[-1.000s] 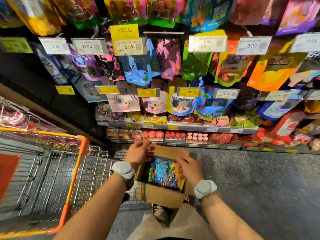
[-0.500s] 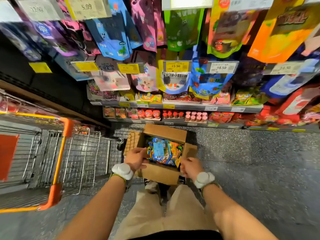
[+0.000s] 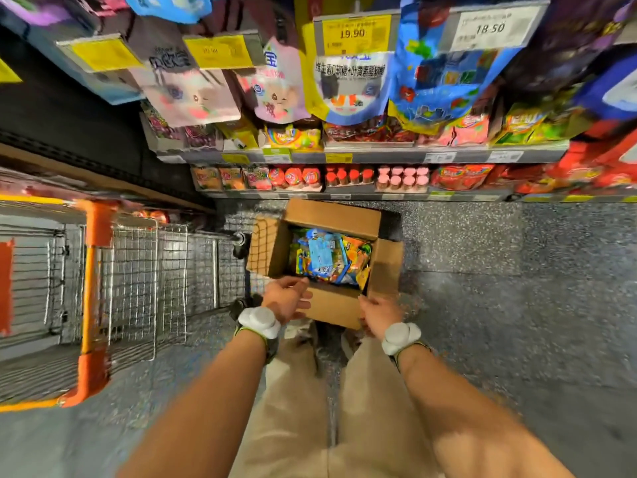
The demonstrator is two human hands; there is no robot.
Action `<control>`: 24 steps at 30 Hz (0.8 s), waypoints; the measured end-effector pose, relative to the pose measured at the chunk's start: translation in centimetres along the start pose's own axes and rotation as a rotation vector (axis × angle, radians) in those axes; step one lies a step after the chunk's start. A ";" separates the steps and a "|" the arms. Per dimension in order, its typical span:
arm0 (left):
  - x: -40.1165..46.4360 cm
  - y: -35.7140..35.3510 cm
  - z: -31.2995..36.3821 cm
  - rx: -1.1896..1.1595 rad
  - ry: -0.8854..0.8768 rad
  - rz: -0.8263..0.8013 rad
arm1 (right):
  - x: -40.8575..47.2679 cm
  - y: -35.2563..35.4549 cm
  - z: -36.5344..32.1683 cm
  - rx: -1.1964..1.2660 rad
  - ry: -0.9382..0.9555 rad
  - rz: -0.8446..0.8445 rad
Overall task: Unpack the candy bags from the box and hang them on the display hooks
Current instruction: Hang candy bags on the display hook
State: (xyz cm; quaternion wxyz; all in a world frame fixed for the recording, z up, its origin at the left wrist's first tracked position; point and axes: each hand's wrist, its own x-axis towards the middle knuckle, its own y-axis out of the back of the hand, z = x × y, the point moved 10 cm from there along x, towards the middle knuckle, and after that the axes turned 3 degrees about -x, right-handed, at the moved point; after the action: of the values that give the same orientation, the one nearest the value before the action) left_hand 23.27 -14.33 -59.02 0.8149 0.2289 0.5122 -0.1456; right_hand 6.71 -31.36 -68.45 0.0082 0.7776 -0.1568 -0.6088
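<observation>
The open cardboard box [image 3: 339, 307] of candy bags [image 3: 329, 258] sits on the floor just ahead of both hands — the left hand [image 3: 287, 298] hovers loose-fingered at its near flap, the right hand [image 3: 377, 313] touches the near corner, fingers relaxed. A wire cart [image 3: 138, 281] stands left; stocked shelves [image 3: 362, 155] lie beyond.

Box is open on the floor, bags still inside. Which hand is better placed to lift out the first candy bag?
Probably the left hand: its fingers reach over the near rim of the box, beside the candy bags. The right hand sits lower, at the near flap's outer corner.
</observation>
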 end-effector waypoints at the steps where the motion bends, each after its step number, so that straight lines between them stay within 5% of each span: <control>1: 0.6 -0.3 -0.1 0.012 -0.009 -0.007 | -0.6 -0.5 -0.6 -0.027 0.009 -0.002; 10: 8.4 1.5 -5.1 0.004 0.074 0.014 | 2.4 -5.6 -1.5 -0.303 0.066 -0.019; 24: 19.4 -0.8 -6.7 0.145 0.105 -0.028 | 11.1 -7.2 1.7 -0.132 -0.029 0.066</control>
State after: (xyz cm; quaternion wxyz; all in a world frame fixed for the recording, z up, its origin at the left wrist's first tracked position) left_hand 26.20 -11.55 -79.20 0.7660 0.2876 0.5456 -0.1813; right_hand 9.09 -27.04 -80.81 0.0774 0.7607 -0.1420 -0.6286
